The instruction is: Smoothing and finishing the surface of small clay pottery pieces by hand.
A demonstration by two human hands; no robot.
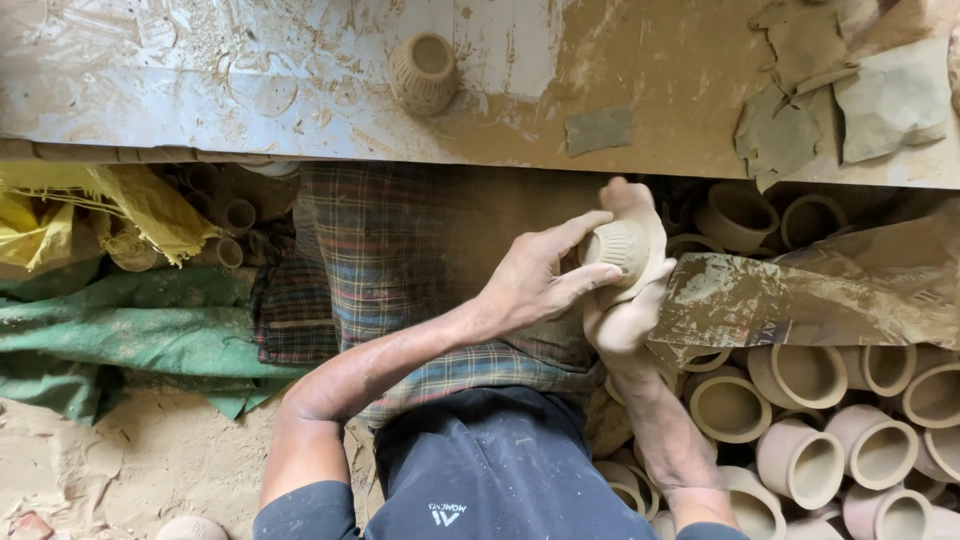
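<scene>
Both hands meet over my lap around one small ribbed clay cup (pixel 617 245). My right hand (pixel 632 300) cradles it from below and behind, palm up, thumb raised above the rim. My left hand (pixel 535 280) presses against its left side with fingers spread along the ribbed wall. A second ribbed clay cup (pixel 423 72) stands alone, mouth up, on the clay-smeared board (pixel 250 90) in front of me.
Several plain clay cups (pixel 800 460) lie heaped at my right, partly under a muddy plastic sheet (pixel 800 295). Flat clay scraps (pixel 880 90) sit on the board's right end. Yellow (pixel 60 220) and green (pixel 130 320) cloths lie at the left over sandy ground (pixel 150 460).
</scene>
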